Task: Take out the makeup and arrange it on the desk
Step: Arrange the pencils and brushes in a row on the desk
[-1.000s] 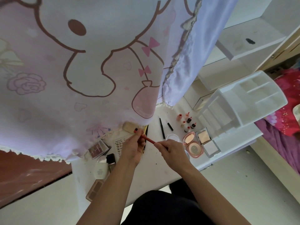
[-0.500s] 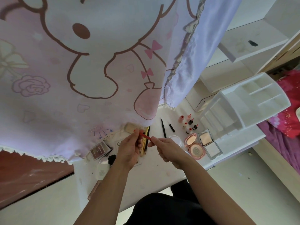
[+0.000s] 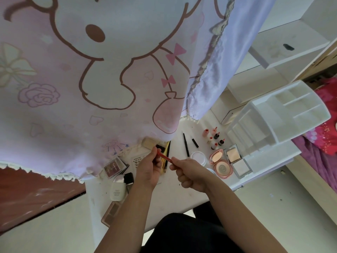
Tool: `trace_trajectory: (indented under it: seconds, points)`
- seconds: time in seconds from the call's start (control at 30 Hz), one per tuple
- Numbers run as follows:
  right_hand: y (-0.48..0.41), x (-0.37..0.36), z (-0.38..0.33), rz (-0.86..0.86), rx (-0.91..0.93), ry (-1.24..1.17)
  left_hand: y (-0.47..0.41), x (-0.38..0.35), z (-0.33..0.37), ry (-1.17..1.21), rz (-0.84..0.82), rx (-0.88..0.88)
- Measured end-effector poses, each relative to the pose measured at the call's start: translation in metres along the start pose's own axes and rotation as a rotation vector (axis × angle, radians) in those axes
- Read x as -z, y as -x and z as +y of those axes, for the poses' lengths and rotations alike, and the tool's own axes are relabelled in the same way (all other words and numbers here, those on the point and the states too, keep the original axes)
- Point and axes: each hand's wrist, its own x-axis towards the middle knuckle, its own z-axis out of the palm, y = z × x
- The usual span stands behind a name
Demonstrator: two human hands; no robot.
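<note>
A red makeup pencil (image 3: 165, 157) is held above the white desk (image 3: 175, 194), my left hand (image 3: 148, 167) pinching its far end and my right hand (image 3: 189, 172) gripping its near end. Under it lie a gold brush and a black pen (image 3: 166, 154). Two black pencils (image 3: 186, 145) lie to the right. Small lip bottles (image 3: 215, 138) stand near the empty white organizer (image 3: 284, 114). An open pink compact (image 3: 220, 163), a highlighter palette (image 3: 236, 161) and a round white lid (image 3: 198, 156) sit by my right hand.
A pink cartoon curtain (image 3: 91, 79) hangs over the desk's far left and hides part of it. At the left lie an eyeshadow palette (image 3: 114, 167), a white tube (image 3: 118, 189), a black case (image 3: 128, 178) and a brown palette (image 3: 111, 213). A red bedspread (image 3: 326, 125) is at right.
Both hands stay on the red pencil. My right hand has slid a little nearer my left along it and the view has shifted slightly.
</note>
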Motion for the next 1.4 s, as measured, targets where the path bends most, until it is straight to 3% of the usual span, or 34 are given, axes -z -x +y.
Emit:
trace_trajectory:
  seconds: [0.07, 0.2, 0.23, 0.33, 0.43, 0.6, 0.87, 1.07, 1.27, 1.4]
  points:
    - [0.0, -0.002, 0.0, -0.007, -0.002, 0.038, 0.0, -0.001, 0.001, -0.038, 0.006, 0.0]
    - [0.004, 0.001, 0.01, 0.292, 0.373, 0.963, -0.014, 0.018, 0.023, 0.031, 0.193, 0.016]
    - [0.007, 0.01, 0.014, 0.356, 0.451, 1.03, -0.02, 0.027, 0.035, 0.071, 0.231, -0.005]
    - [0.006, 0.038, 0.023, 0.412, 0.539, 0.985, -0.031, 0.048, 0.06, 0.127, 0.235, -0.085]
    - [-0.003, 0.039, 0.024, 0.448, 0.505, 0.792, -0.024, 0.043, 0.052, 0.096, 0.147, -0.071]
    - [-0.014, 0.043, 0.03, 0.45, 0.332, 0.373, -0.014, 0.026, 0.011, -0.079, 0.105, 0.067]
    - [-0.034, 0.091, 0.047, 0.586, 0.224, 0.203, -0.018, 0.014, -0.053, -0.2, 0.034, 0.274]
    - [-0.062, 0.104, 0.033, 0.573, 0.131, 0.411, -0.041, 0.007, -0.085, -0.413, 0.076, 0.28]
    - [-0.111, 0.095, -0.001, 0.487, 0.183, 0.655, -0.063, -0.001, -0.101, -0.626, 0.199, 0.129]
    - [-0.143, 0.093, -0.02, 0.418, 0.08, 0.782, -0.074, -0.001, -0.11, -0.816, 0.26, 0.069]
